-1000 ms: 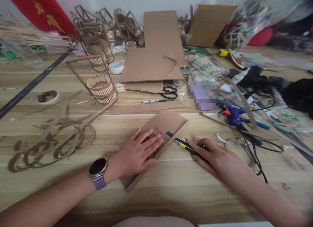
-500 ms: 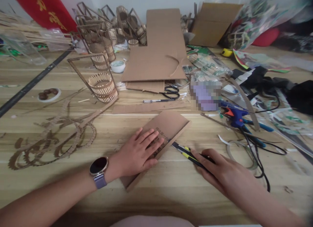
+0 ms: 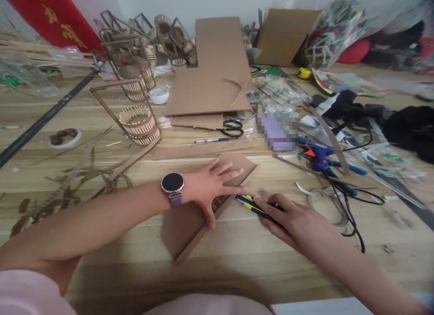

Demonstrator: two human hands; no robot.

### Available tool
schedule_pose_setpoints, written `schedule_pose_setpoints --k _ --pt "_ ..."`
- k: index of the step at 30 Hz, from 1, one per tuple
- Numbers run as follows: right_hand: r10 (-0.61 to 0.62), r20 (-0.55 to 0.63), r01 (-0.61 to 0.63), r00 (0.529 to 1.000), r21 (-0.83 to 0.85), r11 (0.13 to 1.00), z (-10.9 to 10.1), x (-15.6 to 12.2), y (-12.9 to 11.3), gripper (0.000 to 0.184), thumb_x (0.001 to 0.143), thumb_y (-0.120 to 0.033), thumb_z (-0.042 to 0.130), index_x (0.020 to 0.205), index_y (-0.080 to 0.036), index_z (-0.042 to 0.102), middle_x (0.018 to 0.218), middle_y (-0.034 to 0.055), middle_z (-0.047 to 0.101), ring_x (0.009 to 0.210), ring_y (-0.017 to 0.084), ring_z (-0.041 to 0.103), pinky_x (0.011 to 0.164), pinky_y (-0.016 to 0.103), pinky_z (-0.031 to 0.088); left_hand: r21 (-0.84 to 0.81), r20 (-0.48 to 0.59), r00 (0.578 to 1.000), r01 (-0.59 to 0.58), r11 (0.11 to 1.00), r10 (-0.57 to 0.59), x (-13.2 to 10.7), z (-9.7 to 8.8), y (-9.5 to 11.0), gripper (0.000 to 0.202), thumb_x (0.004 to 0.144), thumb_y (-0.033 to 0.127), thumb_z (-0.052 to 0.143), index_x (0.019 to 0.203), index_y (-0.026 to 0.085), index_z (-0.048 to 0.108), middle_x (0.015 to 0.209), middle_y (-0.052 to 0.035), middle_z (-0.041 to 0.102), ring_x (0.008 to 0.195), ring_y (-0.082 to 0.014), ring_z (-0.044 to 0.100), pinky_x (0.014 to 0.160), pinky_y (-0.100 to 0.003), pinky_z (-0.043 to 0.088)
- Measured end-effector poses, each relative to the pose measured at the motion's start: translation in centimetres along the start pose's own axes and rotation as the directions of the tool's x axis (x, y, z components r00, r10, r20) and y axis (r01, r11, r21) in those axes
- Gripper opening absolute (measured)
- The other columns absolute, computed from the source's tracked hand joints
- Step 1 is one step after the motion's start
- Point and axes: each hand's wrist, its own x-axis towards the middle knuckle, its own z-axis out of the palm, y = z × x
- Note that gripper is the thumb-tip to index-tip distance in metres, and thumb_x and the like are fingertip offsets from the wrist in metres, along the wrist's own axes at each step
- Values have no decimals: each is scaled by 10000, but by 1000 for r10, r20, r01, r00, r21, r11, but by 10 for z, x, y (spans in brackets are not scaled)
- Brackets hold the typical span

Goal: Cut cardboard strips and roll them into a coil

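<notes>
A long brown cardboard piece (image 3: pixel 185 226) lies slantwise on the wooden table (image 3: pixel 237 260) in front of me. My left hand (image 3: pixel 213 188), with a watch on the wrist, lies flat on its far half with the fingers spread. My right hand (image 3: pixel 288 215) is closed round a yellow-and-black utility knife (image 3: pixel 252 205). The knife's tip sits at the cardboard's right long edge, close to my left fingertips.
Scissors (image 3: pixel 233 128) and a pen (image 3: pixel 212 140) lie beyond the piece, before larger cardboard sheets (image 3: pixel 213 75). Slatted wooden baskets in frames (image 3: pixel 137 118) stand back left, cardboard offcuts (image 3: pixel 68 188) left. A blue glue gun (image 3: pixel 318 154) with black cable and clutter fill the right.
My left hand has slid farther up the cardboard and my arm now reaches across it. The knife hand shifted slightly left along the edge. The camera has tilted.
</notes>
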Motion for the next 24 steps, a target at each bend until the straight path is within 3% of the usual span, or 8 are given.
schedule_pose_setpoints --k 8,24 --pt "4 -16 -5 1000 -47 999 0 -4 -4 359 994 -268 442 1287 -176 627 916 51 651 556 134 660 514 277 526 -109 22 1000 -4 994 7 3 9 -9 1243 517 708 810 1562 325 255 1675 -117 77 1514 -448 -15 1154 -685 4" --pt "-14 -62 10 998 -74 997 -5 -4 -26 374 1019 -254 349 1241 -151 633 893 68 662 597 132 677 527 250 537 -140 -8 1000 -15 990 14 3 11 -10 1236 512 709 813 1556 317 280 1672 -128 88 1509 -462 -9 1145 -698 1"
